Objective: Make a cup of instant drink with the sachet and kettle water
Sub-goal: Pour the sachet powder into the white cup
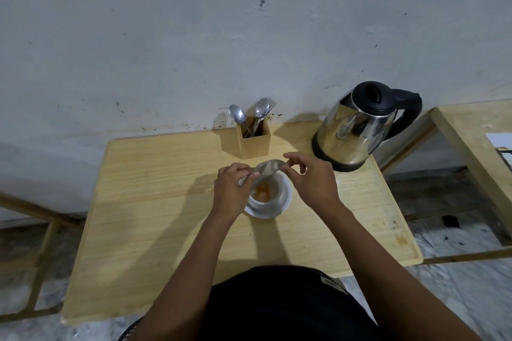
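A white cup [273,198] stands on a white saucer [285,206] in the middle of the wooden table [155,216]. Orange powder [263,191] lies in the cup's bottom. Both hands hold a small silvery sachet [267,169] tilted over the cup. My left hand [231,188] grips its left end and my right hand [310,177] pinches its right end. A steel kettle [357,130] with a black lid and handle stands at the back right of the table.
A wooden holder [253,137] with spoons and a fork stands behind the cup by the wall. A second wooden table [476,141] sits to the right, with a gap between. My dark-clothed body is at the table's near edge.
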`<state>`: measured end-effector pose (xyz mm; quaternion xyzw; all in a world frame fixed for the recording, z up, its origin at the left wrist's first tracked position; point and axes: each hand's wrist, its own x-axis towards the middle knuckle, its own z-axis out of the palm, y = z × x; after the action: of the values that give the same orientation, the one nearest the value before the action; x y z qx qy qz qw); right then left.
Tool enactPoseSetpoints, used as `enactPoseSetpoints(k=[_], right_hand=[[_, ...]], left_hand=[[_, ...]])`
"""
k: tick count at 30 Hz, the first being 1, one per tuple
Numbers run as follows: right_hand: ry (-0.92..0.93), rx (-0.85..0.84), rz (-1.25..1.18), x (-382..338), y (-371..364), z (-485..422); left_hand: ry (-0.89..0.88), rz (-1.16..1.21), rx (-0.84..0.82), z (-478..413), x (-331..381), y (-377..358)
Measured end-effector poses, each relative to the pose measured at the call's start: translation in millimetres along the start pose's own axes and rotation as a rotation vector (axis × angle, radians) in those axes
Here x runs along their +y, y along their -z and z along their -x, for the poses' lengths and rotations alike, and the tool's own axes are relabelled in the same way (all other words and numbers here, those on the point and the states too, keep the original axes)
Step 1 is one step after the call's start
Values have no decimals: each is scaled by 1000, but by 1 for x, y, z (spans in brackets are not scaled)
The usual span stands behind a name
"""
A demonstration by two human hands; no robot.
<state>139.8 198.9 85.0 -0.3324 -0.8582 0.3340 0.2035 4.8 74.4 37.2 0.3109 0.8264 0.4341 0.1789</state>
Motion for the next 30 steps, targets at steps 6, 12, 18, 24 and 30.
enactPoseSetpoints(k=[6, 12, 18, 24, 30], right_hand=[[-6, 92, 33, 0, -3, 1], [-58, 31, 8, -1, -9, 2], [-118, -21, -31, 0, -9, 1], [-147, -25, -24, -2, -9, 0], [-151, 18, -43, 0, -4, -3]], left_hand=[[-24, -51, 34, 2, 3, -2], [-50, -138, 33, 4, 4, -2], [-37, -132, 65, 4, 3, 0], [-35, -133, 50, 5, 5, -2], [33, -63, 81, 5, 5, 1]])
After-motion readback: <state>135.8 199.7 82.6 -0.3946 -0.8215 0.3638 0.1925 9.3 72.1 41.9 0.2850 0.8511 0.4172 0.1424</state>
